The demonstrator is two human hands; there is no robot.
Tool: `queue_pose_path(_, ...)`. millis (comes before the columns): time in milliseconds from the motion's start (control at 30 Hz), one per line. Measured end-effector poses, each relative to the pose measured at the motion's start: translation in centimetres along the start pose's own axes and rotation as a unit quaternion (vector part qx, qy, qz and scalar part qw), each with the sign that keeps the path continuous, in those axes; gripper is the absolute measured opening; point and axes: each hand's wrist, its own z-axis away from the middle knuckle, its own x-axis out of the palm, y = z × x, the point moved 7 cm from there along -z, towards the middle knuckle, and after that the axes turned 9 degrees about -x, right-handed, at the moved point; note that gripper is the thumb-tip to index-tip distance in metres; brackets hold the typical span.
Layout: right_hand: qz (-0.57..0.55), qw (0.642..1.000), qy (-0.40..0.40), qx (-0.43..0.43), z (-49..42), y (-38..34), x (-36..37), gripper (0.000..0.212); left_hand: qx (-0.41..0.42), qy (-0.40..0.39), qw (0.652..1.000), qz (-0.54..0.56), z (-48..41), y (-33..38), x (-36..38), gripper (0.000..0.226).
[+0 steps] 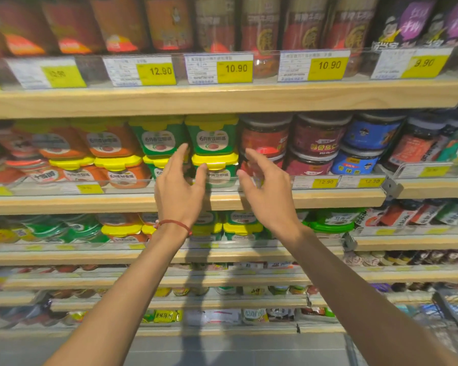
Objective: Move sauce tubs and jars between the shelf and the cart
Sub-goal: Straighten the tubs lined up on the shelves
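Note:
Green sauce tubs with yellow lids stand stacked two high on the middle shelf [328,198]; the upper right one [213,137] sits over a lower tub [217,167]. My left hand [179,186], a red string on its wrist, is raised in front of the lower tubs with fingers spread and holds nothing. My right hand [266,188] is raised at the lower tub's right side, fingers relaxed, in front of red-labelled jars [265,138]. Both hands flank the lower green tub; I cannot tell whether they touch it.
Orange tubs [106,143] fill the shelf to the left, dark and blue jars [368,133] to the right. More tubs sit on the shelf below [241,225]. Yellow price tags [234,68] line the shelf edges. A wire cart edge [450,318] shows at the lower right.

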Motion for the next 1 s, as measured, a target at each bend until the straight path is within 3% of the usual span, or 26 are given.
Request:
queue_pose_path(167, 0.009, 0.999, -0.022, 0.042, -1.1, -0.1, 3.0, 0.065, 0.029, -0.072, 0.994, -0.073, -2.0, -0.5, 1.0, 0.059)
queue_pose_path(333, 0.021, 1.000, 0.008, 0.013, -2.3, -1.2, 3.7, 0.023, 0.031, -0.113, 0.991, -0.064, -3.2, -0.9, 1.3, 0.051)
queue_pose_path(433, 0.015, 0.999, 0.022, 0.018, -2.6, -0.8, 3.8, 0.010, 0.021, -0.123, 0.992, -0.028, -3.5, -1.1, 1.3, 0.040)
queue_pose_path(533, 0.001, 0.999, 0.033, 0.010, -2.7, -0.9, 3.6, 0.010, 0.007, -0.118, 0.993, 0.014, -3.4, -1.3, 1.2, 0.039)
queue_pose_path(667, -0.035, 0.999, 0.033, 0.010, -3.1, -0.1, 3.6, 0.011, -0.020, -0.111, 0.992, 0.054, -3.3, -1.5, 0.9, 0.053)
queue_pose_path(767, -0.052, 0.998, 0.034, 0.010, -3.1, 0.1, 3.5, 0.020, -0.026, -0.114, 0.991, 0.058, -3.3, -1.5, 0.8, 0.048)
queue_pose_path(1000, 0.032, 0.997, 0.066, -0.011, -3.0, 0.6, 3.9, 0.020, -0.027, -0.096, 0.994, 0.055, -3.3, -1.3, 0.9, 0.050)
